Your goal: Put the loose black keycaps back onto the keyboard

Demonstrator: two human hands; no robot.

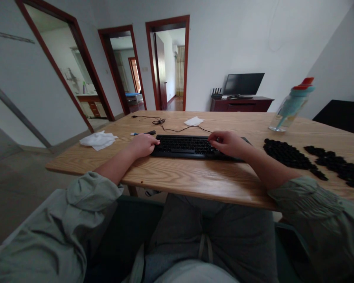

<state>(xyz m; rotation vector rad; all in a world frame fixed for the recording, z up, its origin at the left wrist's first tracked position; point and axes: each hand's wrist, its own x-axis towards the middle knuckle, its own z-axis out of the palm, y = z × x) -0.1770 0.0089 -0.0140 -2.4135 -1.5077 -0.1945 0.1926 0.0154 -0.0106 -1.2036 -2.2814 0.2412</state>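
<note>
- Keyboard [183,147] lies keys up, long axis left to right.
- Left hand [143,145], curled, meets its left end; grip unclear.
- Right hand [229,144] curls above right-side keys; grip unclear.

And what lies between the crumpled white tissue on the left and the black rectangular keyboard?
In the head view, the left hand, touching the keyboard, and beyond that hand a slim blue and black tool.
</note>
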